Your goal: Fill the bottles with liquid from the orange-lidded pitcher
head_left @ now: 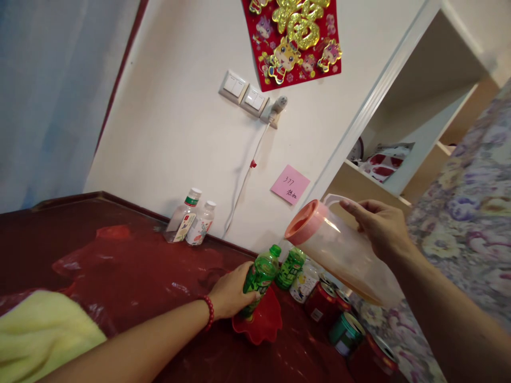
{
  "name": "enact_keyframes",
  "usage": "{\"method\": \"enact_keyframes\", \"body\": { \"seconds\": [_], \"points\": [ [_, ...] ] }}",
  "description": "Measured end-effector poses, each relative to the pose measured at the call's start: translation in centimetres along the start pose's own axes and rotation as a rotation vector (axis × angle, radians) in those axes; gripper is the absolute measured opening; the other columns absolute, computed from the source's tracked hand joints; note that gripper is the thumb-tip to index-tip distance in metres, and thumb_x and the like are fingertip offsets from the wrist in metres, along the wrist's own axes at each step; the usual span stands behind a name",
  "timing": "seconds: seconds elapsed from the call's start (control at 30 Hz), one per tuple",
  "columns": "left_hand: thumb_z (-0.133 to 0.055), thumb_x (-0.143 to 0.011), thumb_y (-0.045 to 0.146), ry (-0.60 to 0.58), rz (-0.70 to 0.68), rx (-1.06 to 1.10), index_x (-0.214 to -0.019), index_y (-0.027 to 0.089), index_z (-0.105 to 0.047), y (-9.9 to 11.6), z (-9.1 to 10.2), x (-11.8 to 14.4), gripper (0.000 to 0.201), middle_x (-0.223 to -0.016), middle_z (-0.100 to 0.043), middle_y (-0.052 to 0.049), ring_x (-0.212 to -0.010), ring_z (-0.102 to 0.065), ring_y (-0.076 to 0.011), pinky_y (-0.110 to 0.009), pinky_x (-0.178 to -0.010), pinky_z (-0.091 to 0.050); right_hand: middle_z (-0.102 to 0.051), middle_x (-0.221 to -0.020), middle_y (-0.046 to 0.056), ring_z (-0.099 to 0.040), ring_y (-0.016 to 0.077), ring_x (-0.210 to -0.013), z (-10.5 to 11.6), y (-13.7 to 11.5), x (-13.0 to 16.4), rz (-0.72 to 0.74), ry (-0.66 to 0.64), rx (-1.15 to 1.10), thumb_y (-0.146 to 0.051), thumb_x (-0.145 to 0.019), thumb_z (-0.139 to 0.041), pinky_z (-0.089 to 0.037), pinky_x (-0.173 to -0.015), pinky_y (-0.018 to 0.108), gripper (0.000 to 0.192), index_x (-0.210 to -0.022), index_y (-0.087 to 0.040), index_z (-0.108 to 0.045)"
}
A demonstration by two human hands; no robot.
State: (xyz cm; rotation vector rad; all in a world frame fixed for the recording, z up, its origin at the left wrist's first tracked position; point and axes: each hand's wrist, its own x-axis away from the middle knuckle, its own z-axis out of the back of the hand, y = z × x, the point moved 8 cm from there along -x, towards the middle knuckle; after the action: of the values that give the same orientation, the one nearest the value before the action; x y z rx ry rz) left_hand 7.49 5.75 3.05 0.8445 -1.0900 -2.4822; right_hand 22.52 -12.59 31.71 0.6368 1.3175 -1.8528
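My left hand (231, 291), with a red bead bracelet at the wrist, is wrapped round a green plastic bottle (262, 274). The bottle leans slightly to the right, its base within a red scalloped bowl (261, 325). In my right hand (379, 226) is the handle of a clear plastic pitcher (347, 255) with a pink lid (305, 222). The pitcher is tipped to the left, and brownish liquid lies along its lower side. Its spout is above and just right of the bottle's green top; whether a stream runs between them I cannot make out.
A second green bottle (290, 267), a white-labelled bottle (305, 283) and several cans (346, 332) line the right side of the dark red table (131, 271). Two bottles (191, 221) stand by the wall. A yellow towel (48, 335) lies front left. A cord (244, 186) hangs from the socket.
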Motion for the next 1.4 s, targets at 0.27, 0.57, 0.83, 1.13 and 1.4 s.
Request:
{"method": "enact_keyframes", "body": {
  "seconds": [0.27, 0.57, 0.83, 1.13, 1.4],
  "points": [
    [-0.067, -0.075, 0.033, 0.004, 0.006, -0.001, -0.129, 0.027, -0.049, 0.0, 0.1, -0.1, 0.058, -0.128, -0.065, -0.005, -0.114, -0.063, -0.0296, -0.037, -0.094, -0.048, -0.042, -0.045, -0.005, -0.035, 0.0091, -0.045, -0.1, -0.1, -0.1, 0.013, 0.0, -0.015, -0.059, -0.061, -0.081, -0.025, -0.039, 0.022, 0.046, -0.06, -0.018, -0.062],
    [-0.067, -0.074, 0.033, 0.004, 0.006, 0.001, -0.129, 0.027, -0.049, 0.2, 0.1, 0.1, 0.058, -0.129, -0.065, -0.006, -0.115, -0.062, -0.0296, -0.038, -0.094, -0.048, -0.042, -0.043, -0.005, -0.035, 0.0093, -0.044, -0.5, 0.7, 0.1, -0.008, 0.004, 0.01, -0.062, -0.06, -0.081, -0.024, -0.038, 0.022, 0.048, -0.061, -0.017, -0.063],
    [-0.067, -0.075, 0.033, 0.005, 0.0, -0.001, -0.129, 0.027, -0.049, 0.1, 0.0, 0.0, 0.058, -0.129, -0.064, -0.006, -0.115, -0.062, -0.0291, -0.037, -0.094, -0.048, -0.042, -0.044, -0.005, -0.035, 0.0091, -0.045, -0.5, 0.7, 0.4, -0.008, -0.01, 0.011, -0.064, -0.059, -0.08, -0.024, -0.038, 0.021, 0.051, -0.06, -0.017, -0.062],
    [-0.067, -0.075, 0.033, 0.003, 0.004, -0.008, -0.127, 0.028, -0.05, 0.1, 0.1, 0.0, 0.055, -0.128, -0.065, -0.004, -0.114, -0.063, -0.0276, -0.035, -0.094, -0.047, -0.043, -0.044, -0.004, -0.033, 0.0089, -0.044, -0.7, 1.0, 0.5, -0.024, -0.021, -0.008, -0.064, -0.059, -0.081, -0.023, -0.038, 0.022, 0.051, -0.061, -0.018, -0.062],
    [-0.067, -0.075, 0.033, -0.001, 0.004, -0.012, -0.13, 0.027, -0.049, 0.1, 0.1, 0.1, 0.058, -0.128, -0.065, -0.006, -0.114, -0.063, -0.0285, -0.035, -0.093, -0.048, -0.042, -0.043, -0.004, -0.034, 0.0095, -0.044, -0.8, 1.0, 0.6, -0.021, -0.022, -0.003, -0.06, -0.06, -0.08, -0.023, -0.039, 0.023, 0.046, -0.061, -0.018, -0.062]
  ]
}}
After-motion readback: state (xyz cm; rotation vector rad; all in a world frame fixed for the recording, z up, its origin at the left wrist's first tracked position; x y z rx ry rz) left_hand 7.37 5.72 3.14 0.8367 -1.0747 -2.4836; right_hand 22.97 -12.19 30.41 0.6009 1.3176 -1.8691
